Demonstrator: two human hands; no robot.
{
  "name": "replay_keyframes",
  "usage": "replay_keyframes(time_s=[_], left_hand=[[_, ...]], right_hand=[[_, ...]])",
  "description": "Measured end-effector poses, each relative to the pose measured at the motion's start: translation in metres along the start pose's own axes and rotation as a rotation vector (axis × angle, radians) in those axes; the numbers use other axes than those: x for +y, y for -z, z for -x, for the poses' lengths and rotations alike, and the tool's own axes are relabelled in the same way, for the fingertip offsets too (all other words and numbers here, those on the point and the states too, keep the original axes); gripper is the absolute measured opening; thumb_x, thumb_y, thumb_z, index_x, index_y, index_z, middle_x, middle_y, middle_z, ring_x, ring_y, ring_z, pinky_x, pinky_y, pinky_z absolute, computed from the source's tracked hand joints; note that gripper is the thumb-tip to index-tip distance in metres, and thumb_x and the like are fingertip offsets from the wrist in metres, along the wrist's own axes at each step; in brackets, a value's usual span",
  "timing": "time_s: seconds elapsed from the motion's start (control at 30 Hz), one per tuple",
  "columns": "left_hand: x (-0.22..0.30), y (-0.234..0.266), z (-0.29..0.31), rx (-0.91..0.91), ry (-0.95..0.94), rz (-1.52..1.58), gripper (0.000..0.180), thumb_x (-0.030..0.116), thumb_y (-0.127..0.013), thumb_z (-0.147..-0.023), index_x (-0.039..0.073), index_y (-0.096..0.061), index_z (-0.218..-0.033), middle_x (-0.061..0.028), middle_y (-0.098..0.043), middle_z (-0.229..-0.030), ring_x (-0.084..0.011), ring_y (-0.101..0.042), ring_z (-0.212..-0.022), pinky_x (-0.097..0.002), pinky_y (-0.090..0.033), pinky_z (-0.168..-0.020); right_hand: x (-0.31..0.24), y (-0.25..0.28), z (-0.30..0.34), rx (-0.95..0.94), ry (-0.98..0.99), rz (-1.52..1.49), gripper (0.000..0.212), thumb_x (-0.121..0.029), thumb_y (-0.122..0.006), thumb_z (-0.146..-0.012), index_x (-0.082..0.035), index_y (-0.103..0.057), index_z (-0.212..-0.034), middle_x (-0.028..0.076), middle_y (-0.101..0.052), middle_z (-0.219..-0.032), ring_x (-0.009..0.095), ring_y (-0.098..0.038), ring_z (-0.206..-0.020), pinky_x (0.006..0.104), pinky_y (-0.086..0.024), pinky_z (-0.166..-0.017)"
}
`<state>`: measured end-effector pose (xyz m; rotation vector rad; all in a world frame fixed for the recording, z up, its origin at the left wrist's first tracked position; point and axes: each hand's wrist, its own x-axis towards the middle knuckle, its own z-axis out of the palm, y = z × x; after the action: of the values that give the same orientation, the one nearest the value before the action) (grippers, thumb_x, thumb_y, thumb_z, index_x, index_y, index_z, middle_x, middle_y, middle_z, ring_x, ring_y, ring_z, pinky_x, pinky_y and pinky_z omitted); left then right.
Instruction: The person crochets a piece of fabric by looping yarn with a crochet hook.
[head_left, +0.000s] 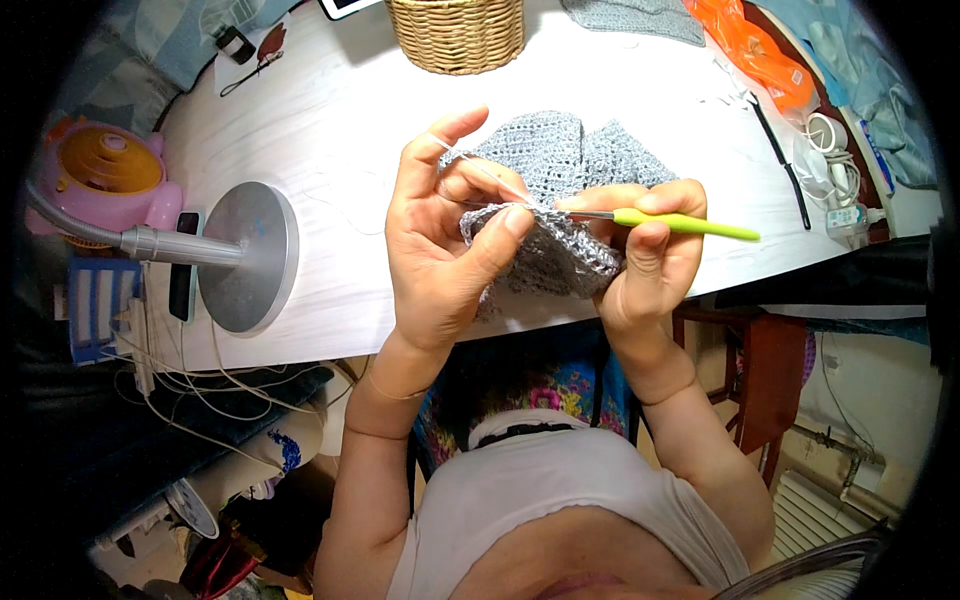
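My right hand [655,250] is closed round a crochet hook [690,222] with a lime-green handle. Its metal shaft points left into the upper edge of a grey crocheted piece [560,250]. Thumb and fingers of my left hand [440,225] pinch that edge close to the hook's tip. A thin strand of yarn [490,172] runs over my raised left index finger down to the stitches. More of the openwork grey fabric [540,145] lies on the table behind my hands. The tip of the hook is hidden in the stitches.
A wicker basket [458,35] stands at the back, with a folded grey knitted piece [640,18] to its right. The round grey lamp base [250,258] is left of my hands, beside a dark phone [184,265]. An orange bag [760,55] and white cables [843,178] lie at the right edge.
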<state>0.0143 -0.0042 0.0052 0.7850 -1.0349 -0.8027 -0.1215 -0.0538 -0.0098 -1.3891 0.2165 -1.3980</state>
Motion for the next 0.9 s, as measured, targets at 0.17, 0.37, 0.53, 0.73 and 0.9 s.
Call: replay_keyframes(time_s=[0.17,0.37,0.53,0.73,0.9], left_hand=[[0.0,-0.005,0.003,0.027,-0.032,-0.053,0.056,-0.003,-0.059,-0.073,-0.004,-0.032,-0.122,-0.0053,-0.056,-0.079,-0.011,-0.054,-0.079,-0.023,-0.042,-0.075],[-0.01,-0.005,0.0,0.127,-0.668,-0.788,0.052,-0.003,-0.06,-0.068,0.0,-0.042,-0.117,-0.0026,-0.06,-0.073,-0.0119,-0.055,-0.066,-0.0329,-0.033,-0.082],[-0.007,-0.009,0.002,0.141,-0.745,-0.91,0.057,-0.001,-0.062,-0.065,0.006,-0.043,-0.118,0.0015,-0.06,-0.073,-0.0107,-0.055,-0.064,-0.0348,-0.026,-0.087],[-0.001,-0.02,0.001,0.118,-0.618,-0.634,0.07,-0.006,-0.058,-0.069,0.004,-0.026,-0.13,-0.0061,-0.059,-0.082,-0.0109,-0.055,-0.068,-0.0271,-0.039,-0.076],[0.006,-0.02,0.0,0.031,-0.254,-0.215,0.069,-0.003,-0.056,-0.074,-0.005,-0.015,-0.13,-0.0052,-0.054,-0.078,-0.0084,-0.054,-0.073,-0.0198,-0.044,-0.068]], right_hand=[[0.001,-0.007,-0.002,0.149,-0.361,-0.341,0.018,-0.026,-0.046,-0.089,-0.01,-0.038,-0.09,0.014,-0.061,-0.078,0.005,-0.042,-0.052,0.014,-0.034,-0.048],[0.004,-0.002,-0.002,0.229,-0.413,-0.526,0.014,-0.02,-0.055,-0.084,-0.007,-0.049,-0.082,0.006,-0.058,-0.073,0.008,-0.052,-0.059,0.0166,-0.044,-0.056],[-0.017,-0.003,0.0,0.116,-0.619,-0.617,0.009,-0.013,-0.056,-0.083,-0.008,-0.049,-0.083,0.007,-0.061,-0.077,0.01,-0.058,-0.068,0.0201,-0.047,-0.068],[-0.023,-0.011,0.003,0.281,-0.926,-1.124,0.014,-0.013,-0.06,-0.08,-0.008,-0.054,-0.091,0.003,-0.063,-0.082,0.012,-0.059,-0.081,0.023,-0.047,-0.076],[-0.003,-0.006,0.013,0.298,-0.663,-0.967,0.012,-0.012,-0.061,-0.079,-0.009,-0.052,-0.087,0.005,-0.061,-0.086,0.012,-0.059,-0.082,0.0248,-0.048,-0.076]])
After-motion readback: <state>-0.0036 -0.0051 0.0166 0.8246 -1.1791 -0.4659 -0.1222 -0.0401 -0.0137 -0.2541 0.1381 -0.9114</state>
